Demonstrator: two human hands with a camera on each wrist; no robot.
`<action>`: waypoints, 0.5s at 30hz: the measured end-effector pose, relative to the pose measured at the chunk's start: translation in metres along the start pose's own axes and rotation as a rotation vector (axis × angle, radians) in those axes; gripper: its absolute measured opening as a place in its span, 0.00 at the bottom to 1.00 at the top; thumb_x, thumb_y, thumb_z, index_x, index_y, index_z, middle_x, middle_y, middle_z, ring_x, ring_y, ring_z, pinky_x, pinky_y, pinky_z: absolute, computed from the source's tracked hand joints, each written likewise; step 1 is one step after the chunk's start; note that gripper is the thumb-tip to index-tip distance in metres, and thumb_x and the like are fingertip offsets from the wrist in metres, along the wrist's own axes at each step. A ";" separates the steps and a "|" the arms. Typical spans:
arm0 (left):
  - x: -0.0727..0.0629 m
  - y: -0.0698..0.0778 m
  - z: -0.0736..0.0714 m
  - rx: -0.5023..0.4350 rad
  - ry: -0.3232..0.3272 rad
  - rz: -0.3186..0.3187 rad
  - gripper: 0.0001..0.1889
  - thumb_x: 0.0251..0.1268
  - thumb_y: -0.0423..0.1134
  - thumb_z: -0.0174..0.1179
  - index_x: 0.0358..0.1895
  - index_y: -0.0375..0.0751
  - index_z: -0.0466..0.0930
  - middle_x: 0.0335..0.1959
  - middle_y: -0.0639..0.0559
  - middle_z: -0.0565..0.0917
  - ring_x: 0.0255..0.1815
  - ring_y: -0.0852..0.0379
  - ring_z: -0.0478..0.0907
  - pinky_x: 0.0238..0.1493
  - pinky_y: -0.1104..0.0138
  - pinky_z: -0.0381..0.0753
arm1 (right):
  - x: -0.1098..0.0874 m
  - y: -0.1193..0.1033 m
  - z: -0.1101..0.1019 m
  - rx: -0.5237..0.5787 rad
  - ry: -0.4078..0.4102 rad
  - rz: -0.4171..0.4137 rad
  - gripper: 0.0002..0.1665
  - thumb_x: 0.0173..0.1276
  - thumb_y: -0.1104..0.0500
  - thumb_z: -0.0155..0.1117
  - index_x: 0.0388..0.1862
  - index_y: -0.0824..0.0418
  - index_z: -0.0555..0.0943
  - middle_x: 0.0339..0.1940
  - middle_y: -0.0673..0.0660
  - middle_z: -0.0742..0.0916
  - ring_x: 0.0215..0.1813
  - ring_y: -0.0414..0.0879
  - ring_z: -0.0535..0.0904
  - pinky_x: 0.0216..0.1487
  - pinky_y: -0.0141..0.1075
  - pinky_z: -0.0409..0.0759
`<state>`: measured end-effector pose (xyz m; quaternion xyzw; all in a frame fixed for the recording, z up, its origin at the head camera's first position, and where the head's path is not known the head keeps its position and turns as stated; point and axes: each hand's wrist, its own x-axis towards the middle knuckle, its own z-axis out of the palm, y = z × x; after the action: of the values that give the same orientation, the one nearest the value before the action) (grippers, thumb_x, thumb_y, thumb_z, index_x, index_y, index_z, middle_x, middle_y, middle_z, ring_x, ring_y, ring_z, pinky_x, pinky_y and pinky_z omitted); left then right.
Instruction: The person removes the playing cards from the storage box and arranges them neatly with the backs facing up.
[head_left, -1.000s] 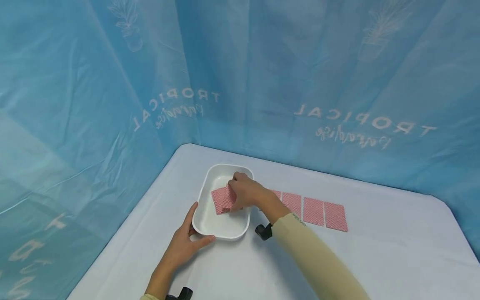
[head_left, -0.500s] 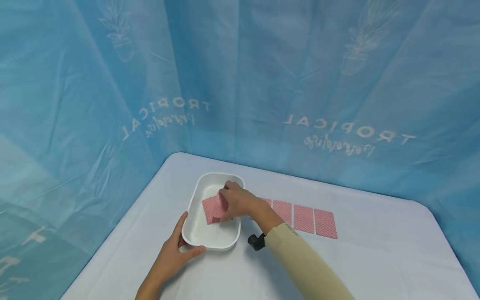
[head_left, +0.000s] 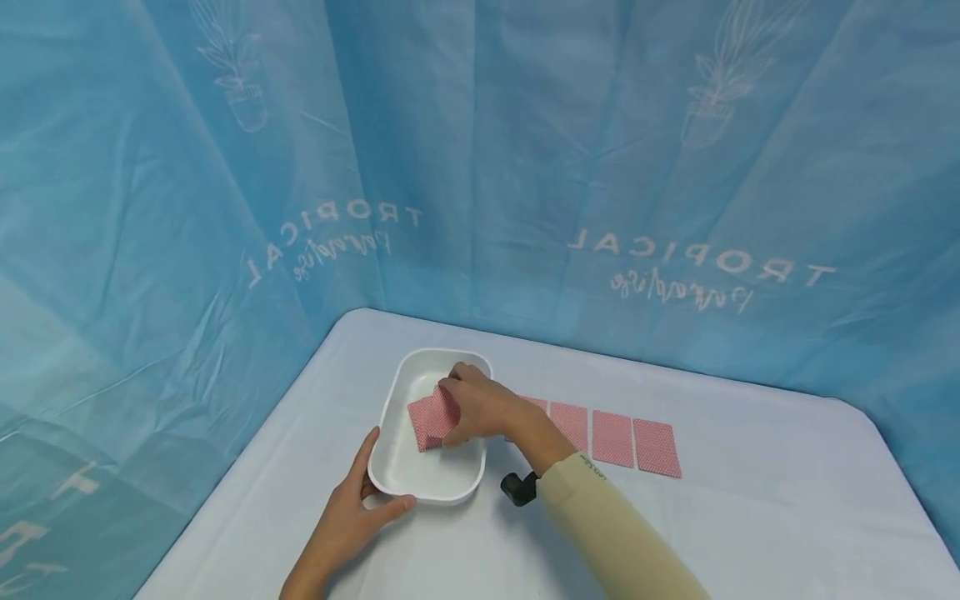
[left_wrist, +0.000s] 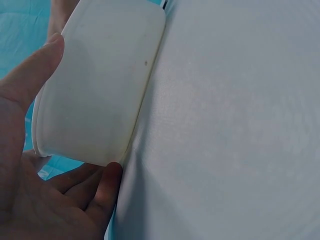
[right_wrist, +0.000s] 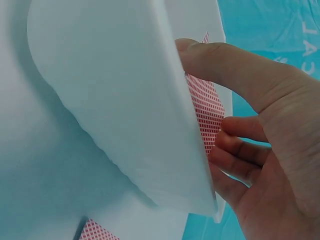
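Note:
A white plastic tray [head_left: 395, 471] sits on the table, its side wall filling much of both wrist views. My left hand [head_left: 347, 518] holds the tray's near-left corner, thumb on the near wall and fingers along the left side. Inside the tray my right hand [head_left: 480, 407] pinches a red-and-white patterned playing card [head_left: 423, 422], which looks bent up near the fingers. In the right wrist view, the card [right_wrist: 206, 107] shows between the thumb and fingers, partly hidden behind the tray wall. Whether one card or more is held, I cannot tell.
Several playing cards [head_left: 612, 438] lie face down in a row right of the tray, the leftmost partly behind my right arm. A white cloth [head_left: 757, 500] covers the table. Blue printed curtains [head_left: 540, 183] stand close behind and at the left.
The head view has shifted slightly. Both hands stay nearly where they were, the left at the tray corner and the right pinching the card inside the tray.

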<state>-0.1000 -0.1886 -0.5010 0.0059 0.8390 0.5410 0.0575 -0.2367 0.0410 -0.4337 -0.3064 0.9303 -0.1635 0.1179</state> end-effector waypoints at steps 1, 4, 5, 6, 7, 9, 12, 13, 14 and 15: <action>0.000 0.000 0.000 0.004 0.001 0.000 0.55 0.48 0.54 0.74 0.76 0.67 0.44 0.67 0.49 0.69 0.54 0.56 0.77 0.58 0.49 0.70 | 0.000 0.000 -0.001 -0.001 0.001 -0.001 0.52 0.45 0.40 0.79 0.68 0.56 0.71 0.55 0.47 0.70 0.53 0.40 0.66 0.46 0.29 0.76; 0.000 0.001 -0.001 0.009 -0.001 0.000 0.55 0.48 0.56 0.73 0.76 0.67 0.44 0.67 0.50 0.68 0.55 0.56 0.77 0.59 0.49 0.70 | -0.002 0.002 -0.005 -0.011 0.009 -0.009 0.52 0.44 0.40 0.79 0.67 0.58 0.71 0.54 0.48 0.70 0.53 0.40 0.66 0.46 0.30 0.76; 0.000 0.002 -0.001 0.009 -0.001 0.002 0.55 0.48 0.56 0.73 0.76 0.67 0.43 0.68 0.50 0.68 0.55 0.56 0.77 0.59 0.49 0.69 | -0.002 0.002 -0.006 -0.017 0.013 -0.010 0.52 0.44 0.40 0.79 0.67 0.58 0.71 0.54 0.48 0.70 0.52 0.40 0.66 0.46 0.30 0.76; 0.001 0.002 -0.001 0.007 -0.002 0.006 0.55 0.48 0.56 0.73 0.76 0.66 0.43 0.68 0.50 0.68 0.55 0.56 0.77 0.59 0.48 0.69 | -0.003 0.003 -0.008 -0.026 0.017 -0.011 0.52 0.44 0.39 0.79 0.67 0.58 0.71 0.54 0.48 0.70 0.52 0.40 0.66 0.45 0.29 0.76; 0.001 0.002 -0.001 0.005 0.000 0.009 0.55 0.48 0.56 0.73 0.76 0.67 0.43 0.68 0.50 0.68 0.55 0.56 0.77 0.59 0.48 0.69 | -0.004 0.003 -0.009 -0.027 0.023 -0.015 0.52 0.44 0.39 0.79 0.66 0.58 0.71 0.54 0.48 0.70 0.51 0.40 0.66 0.45 0.29 0.76; 0.001 0.002 -0.001 -0.004 0.000 0.017 0.55 0.48 0.55 0.73 0.76 0.66 0.43 0.68 0.50 0.67 0.56 0.55 0.77 0.60 0.48 0.68 | -0.005 0.003 -0.012 -0.026 0.031 -0.015 0.52 0.43 0.39 0.79 0.66 0.58 0.72 0.54 0.48 0.70 0.50 0.39 0.67 0.45 0.29 0.76; 0.002 0.002 0.001 -0.013 0.001 0.031 0.56 0.48 0.54 0.74 0.77 0.65 0.43 0.68 0.49 0.67 0.56 0.55 0.77 0.60 0.48 0.68 | -0.008 0.004 -0.017 -0.018 0.039 -0.005 0.53 0.43 0.39 0.79 0.66 0.59 0.72 0.54 0.49 0.70 0.50 0.40 0.67 0.45 0.30 0.77; 0.002 0.001 0.001 -0.016 0.001 0.034 0.56 0.49 0.53 0.74 0.77 0.64 0.43 0.68 0.49 0.67 0.56 0.55 0.76 0.60 0.48 0.68 | -0.009 0.004 -0.018 -0.021 0.041 0.000 0.53 0.42 0.39 0.80 0.66 0.59 0.72 0.54 0.49 0.70 0.51 0.40 0.67 0.45 0.31 0.77; 0.002 0.001 0.001 -0.020 0.000 0.037 0.56 0.49 0.53 0.74 0.77 0.64 0.43 0.69 0.49 0.67 0.56 0.55 0.76 0.60 0.47 0.68 | -0.009 0.004 -0.019 -0.026 0.040 0.006 0.53 0.42 0.40 0.80 0.66 0.59 0.71 0.54 0.50 0.70 0.51 0.41 0.67 0.46 0.31 0.77; 0.002 0.000 0.002 -0.023 0.001 0.039 0.56 0.49 0.52 0.74 0.77 0.63 0.43 0.69 0.48 0.67 0.56 0.54 0.76 0.60 0.47 0.67 | -0.010 0.004 -0.019 -0.035 0.039 0.011 0.54 0.42 0.40 0.80 0.67 0.59 0.71 0.55 0.50 0.70 0.52 0.41 0.67 0.46 0.32 0.77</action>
<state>-0.1016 -0.1870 -0.5014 0.0213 0.8326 0.5516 0.0465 -0.2373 0.0548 -0.4163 -0.3002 0.9367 -0.1527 0.0953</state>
